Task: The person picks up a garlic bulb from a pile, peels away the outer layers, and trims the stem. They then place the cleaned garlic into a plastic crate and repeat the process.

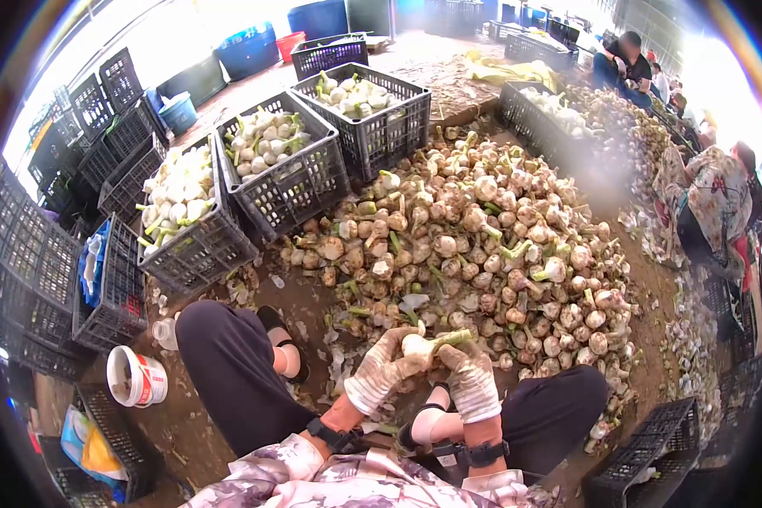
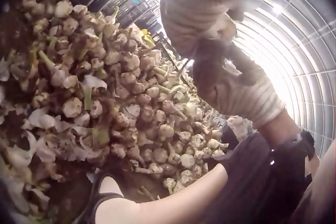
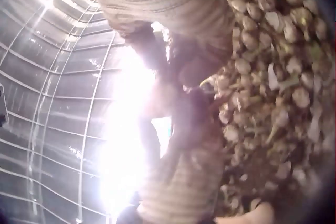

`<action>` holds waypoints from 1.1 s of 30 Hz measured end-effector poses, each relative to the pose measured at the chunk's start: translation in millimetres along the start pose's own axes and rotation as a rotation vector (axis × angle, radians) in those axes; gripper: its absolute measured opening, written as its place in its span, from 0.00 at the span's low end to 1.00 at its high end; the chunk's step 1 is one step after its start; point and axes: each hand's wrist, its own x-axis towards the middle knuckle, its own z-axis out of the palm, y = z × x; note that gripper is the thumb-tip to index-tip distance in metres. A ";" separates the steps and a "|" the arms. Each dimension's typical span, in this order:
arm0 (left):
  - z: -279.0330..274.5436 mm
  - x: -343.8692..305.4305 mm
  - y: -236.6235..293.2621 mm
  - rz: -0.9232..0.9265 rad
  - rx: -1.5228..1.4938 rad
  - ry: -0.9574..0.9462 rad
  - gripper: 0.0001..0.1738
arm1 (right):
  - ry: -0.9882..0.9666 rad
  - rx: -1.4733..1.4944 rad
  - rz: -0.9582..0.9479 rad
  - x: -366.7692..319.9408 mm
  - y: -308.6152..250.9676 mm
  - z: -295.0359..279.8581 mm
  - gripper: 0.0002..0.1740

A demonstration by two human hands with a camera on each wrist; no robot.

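In the head view, a pale garlic bulb (image 1: pixel 416 345) with a thick green stem (image 1: pixel 453 338) is held up in front of the lap. My left hand (image 1: pixel 381 372), in a soiled white knit glove, grips the bulb between thumb and fingers. Gloved the same way, my right hand (image 1: pixel 474 385) has its fingers curled at the stem end, close to the left fingertips. Both wrist views show the hands meeting, dark and partly blurred. A large heap of unpeeled garlic (image 1: pixel 483 245) lies just beyond them.
Black crates of cleaner garlic (image 1: pixel 284 182) stand beyond the heap on the left. A white bucket (image 1: pixel 137 378) sits left of my knee, near stacked black crates (image 1: pixel 34 254). Another crate (image 1: pixel 652 453) is at lower right. Other people (image 1: pixel 711 199) sit along the right side.
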 end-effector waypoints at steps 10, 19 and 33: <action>1.1 -16.1 0.1 0.135 0.193 0.091 0.28 | -0.030 -0.156 -0.037 -3.7 0.4 11.9 0.10; -2.2 -8.7 2.2 -0.032 -0.082 0.039 0.27 | -0.103 -0.043 0.067 -11.1 -11.1 4.9 0.13; -28.0 4.0 -10.8 -0.630 -0.186 0.215 0.39 | -0.184 -0.486 -0.001 15.5 32.6 -4.6 0.21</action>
